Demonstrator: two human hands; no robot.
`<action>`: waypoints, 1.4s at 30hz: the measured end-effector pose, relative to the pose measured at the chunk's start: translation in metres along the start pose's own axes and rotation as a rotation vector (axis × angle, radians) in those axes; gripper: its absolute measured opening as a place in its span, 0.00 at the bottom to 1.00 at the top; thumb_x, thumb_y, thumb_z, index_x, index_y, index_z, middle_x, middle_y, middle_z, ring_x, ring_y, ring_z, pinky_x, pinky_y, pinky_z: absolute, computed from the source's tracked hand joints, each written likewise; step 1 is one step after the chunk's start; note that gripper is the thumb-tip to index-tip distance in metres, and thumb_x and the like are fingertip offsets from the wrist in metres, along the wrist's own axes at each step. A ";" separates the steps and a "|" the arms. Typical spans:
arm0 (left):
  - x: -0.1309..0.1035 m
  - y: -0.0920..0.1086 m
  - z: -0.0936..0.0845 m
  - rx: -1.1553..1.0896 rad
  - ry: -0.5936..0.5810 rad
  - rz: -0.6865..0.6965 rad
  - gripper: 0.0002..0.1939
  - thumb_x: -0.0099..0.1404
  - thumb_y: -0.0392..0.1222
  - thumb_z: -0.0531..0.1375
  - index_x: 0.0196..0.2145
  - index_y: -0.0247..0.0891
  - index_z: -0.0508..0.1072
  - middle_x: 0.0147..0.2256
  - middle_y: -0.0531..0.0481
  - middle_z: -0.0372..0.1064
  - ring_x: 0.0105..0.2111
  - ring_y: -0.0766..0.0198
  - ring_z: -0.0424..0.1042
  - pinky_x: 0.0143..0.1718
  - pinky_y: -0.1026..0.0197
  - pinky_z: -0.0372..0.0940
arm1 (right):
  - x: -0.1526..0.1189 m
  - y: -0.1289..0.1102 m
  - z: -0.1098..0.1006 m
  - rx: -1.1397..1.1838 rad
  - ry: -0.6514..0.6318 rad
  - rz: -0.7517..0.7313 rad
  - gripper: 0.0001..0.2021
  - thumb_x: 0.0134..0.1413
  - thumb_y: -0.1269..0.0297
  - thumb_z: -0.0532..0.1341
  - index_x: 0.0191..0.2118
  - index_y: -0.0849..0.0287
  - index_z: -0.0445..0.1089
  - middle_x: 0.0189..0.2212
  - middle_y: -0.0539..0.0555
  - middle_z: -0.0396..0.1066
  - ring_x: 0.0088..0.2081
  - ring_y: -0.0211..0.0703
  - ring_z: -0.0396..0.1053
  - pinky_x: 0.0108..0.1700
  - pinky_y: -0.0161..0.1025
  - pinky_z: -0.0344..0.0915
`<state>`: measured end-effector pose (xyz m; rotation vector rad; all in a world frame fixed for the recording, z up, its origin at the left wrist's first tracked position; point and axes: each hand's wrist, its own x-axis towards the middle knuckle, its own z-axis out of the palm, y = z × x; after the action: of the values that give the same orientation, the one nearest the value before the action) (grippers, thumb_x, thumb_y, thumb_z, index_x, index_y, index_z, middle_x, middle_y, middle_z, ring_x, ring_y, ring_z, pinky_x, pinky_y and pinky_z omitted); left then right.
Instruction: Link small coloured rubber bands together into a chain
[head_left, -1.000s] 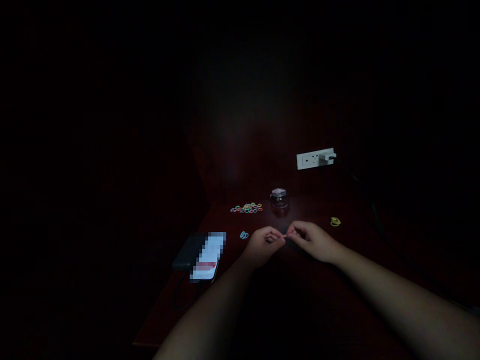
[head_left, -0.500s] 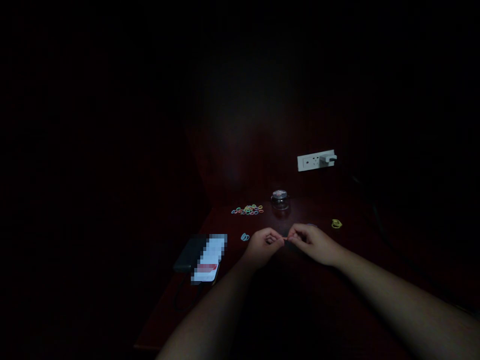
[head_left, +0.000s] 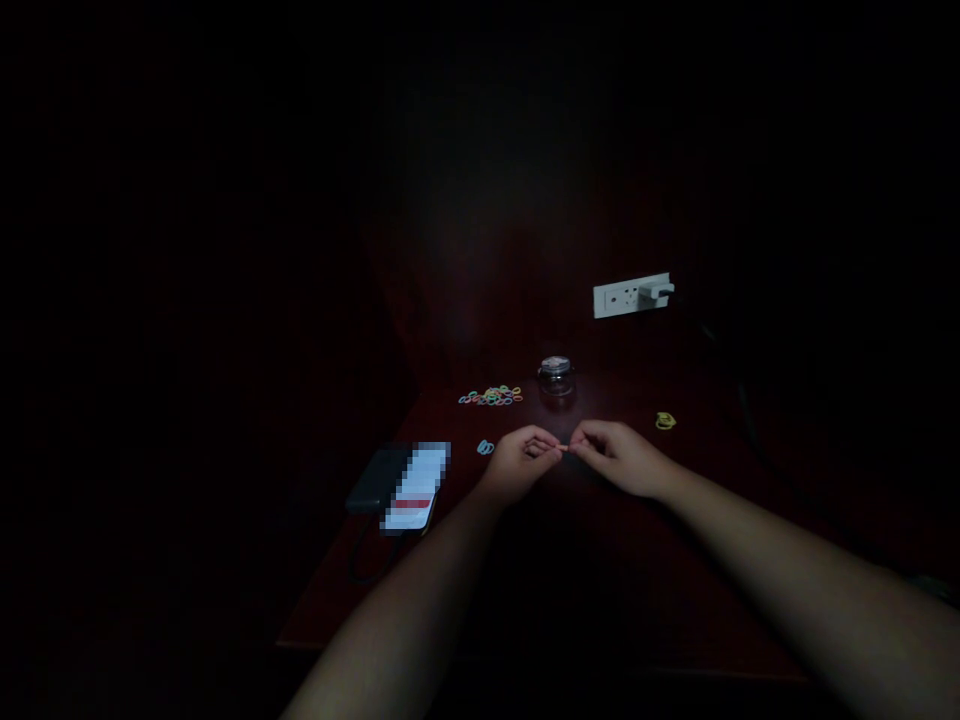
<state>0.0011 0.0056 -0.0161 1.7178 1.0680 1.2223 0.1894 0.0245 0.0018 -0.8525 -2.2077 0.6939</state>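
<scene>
My left hand (head_left: 521, 463) and my right hand (head_left: 619, 455) meet above the dark red table, thumbs and fingertips pinched. Between them is a small orange-pink hair tie (head_left: 562, 448), gripped from both sides and mostly covered by the fingers. Just left of my left hand lie a few light blue hair ties (head_left: 485, 448). Yellow hair ties (head_left: 665, 421) sit in a small bunch beyond my right hand. Farther back is a loose pile of mixed-colour hair ties (head_left: 491, 397). A clear jar with a lid (head_left: 556, 377) stands behind my hands.
To the left, a lit phone (head_left: 416, 488) with a blurred screen lies against a dark flat block (head_left: 377, 478), with a cable below. A white wall socket (head_left: 631, 296) with a plug is at the back right. The table's left edge (head_left: 337, 545) shows; the surroundings are very dark.
The view has tipped down a little, so everything sits higher in the picture. Both hands keep their pinch on the hair tie, with little visible movement over the table.
</scene>
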 end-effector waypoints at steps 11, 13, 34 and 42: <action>0.000 -0.004 0.000 0.001 -0.020 0.023 0.13 0.55 0.45 0.63 0.33 0.31 0.71 0.31 0.46 0.72 0.28 0.68 0.68 0.29 0.67 0.61 | 0.001 0.001 -0.001 -0.029 0.026 -0.005 0.12 0.54 0.59 0.54 0.29 0.62 0.66 0.21 0.49 0.61 0.24 0.34 0.57 0.25 0.31 0.53; -0.001 -0.003 -0.001 0.006 -0.010 0.031 0.13 0.55 0.45 0.62 0.33 0.32 0.71 0.31 0.46 0.72 0.29 0.68 0.68 0.30 0.66 0.61 | 0.001 0.002 -0.001 -0.032 0.035 -0.010 0.12 0.55 0.58 0.53 0.29 0.62 0.66 0.21 0.48 0.61 0.24 0.34 0.57 0.25 0.31 0.53; -0.001 -0.002 -0.004 0.059 0.020 0.018 0.14 0.55 0.47 0.62 0.32 0.31 0.71 0.27 0.47 0.70 0.26 0.69 0.66 0.27 0.67 0.60 | -0.001 -0.003 -0.005 -0.086 0.104 -0.053 0.13 0.56 0.58 0.53 0.29 0.60 0.67 0.22 0.50 0.66 0.24 0.36 0.60 0.26 0.33 0.54; -0.002 0.004 -0.002 0.061 0.013 -0.004 0.15 0.54 0.48 0.63 0.31 0.31 0.71 0.26 0.48 0.69 0.25 0.70 0.65 0.26 0.67 0.59 | -0.001 -0.007 -0.008 -0.116 0.139 -0.069 0.13 0.55 0.59 0.53 0.27 0.60 0.67 0.22 0.51 0.67 0.25 0.37 0.61 0.26 0.33 0.54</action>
<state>-0.0002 0.0030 -0.0130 1.7551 1.1267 1.2107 0.1931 0.0209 0.0106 -0.8514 -2.1575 0.4637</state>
